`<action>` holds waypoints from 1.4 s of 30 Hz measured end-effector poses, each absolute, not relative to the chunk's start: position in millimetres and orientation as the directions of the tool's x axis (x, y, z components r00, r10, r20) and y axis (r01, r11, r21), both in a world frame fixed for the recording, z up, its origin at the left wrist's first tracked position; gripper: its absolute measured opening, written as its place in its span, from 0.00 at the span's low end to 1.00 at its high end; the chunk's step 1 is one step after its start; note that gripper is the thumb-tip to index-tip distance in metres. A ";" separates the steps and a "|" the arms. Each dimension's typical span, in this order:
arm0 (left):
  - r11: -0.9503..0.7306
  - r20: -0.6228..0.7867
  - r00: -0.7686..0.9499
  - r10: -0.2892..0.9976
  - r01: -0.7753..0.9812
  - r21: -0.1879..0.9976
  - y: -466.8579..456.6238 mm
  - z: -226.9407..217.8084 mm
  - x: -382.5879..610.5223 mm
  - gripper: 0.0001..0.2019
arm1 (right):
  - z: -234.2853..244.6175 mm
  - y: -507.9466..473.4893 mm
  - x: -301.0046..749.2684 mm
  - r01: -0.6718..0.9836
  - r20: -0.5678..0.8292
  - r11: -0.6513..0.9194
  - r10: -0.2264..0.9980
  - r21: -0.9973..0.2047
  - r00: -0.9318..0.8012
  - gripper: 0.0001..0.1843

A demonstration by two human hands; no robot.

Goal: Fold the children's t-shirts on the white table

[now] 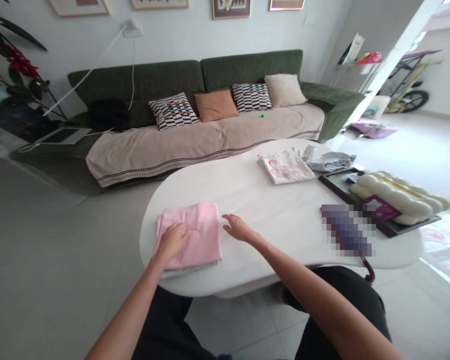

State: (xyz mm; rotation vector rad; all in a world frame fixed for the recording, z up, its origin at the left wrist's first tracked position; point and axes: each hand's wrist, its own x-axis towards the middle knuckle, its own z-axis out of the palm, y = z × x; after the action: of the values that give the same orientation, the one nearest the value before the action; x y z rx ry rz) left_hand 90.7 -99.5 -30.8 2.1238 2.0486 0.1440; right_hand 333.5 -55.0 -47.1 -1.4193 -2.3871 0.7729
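Note:
Folded pink cloth (204,235) lies in a neat pile at the left end of the white table (247,215), with a greyish layer showing beneath its front edge. On top of it rests my left hand (174,240), palm down, its fingers laid on the fabric without gripping it. My right hand (237,227) hovers or rests just right of the pile; its fingers are apart, nothing is in them, and they point toward the cloth's right edge without touching it.
A folded white printed shirt (287,167) and a plastic package (332,162) lie at the far right. Nearby stand a dark tray (393,230) with a puffy cream tissue-box cover (397,195) and a blurred-out dark item (345,230). Behind is a green sofa (247,67).

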 end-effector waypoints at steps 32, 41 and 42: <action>-0.476 0.779 0.323 0.538 0.879 -0.036 -18.1 259.4 113.9 0.19 | 245.1 34.3 387.3 0.811 0.719 0.569 0.506 0.136 -0.476 0.21; -0.530 0.085 0.531 0.843 0.791 0.306 -151.8 57.6 199.8 0.25 | 55.0 -103.9 501.0 0.755 0.225 0.633 0.721 0.171 -0.656 0.31; -0.515 0.002 0.550 0.835 0.782 0.350 -165.1 33.4 207.1 0.24 | 27.9 -120.9 510.3 0.769 0.156 0.629 0.753 0.118 -0.639 0.33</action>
State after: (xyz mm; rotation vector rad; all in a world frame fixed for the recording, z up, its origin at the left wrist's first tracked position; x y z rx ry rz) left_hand 207.1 -165.1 33.4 2.4805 1.3368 0.2442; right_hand 510.3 -120.9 27.9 -1.2889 -2.7518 -0.2648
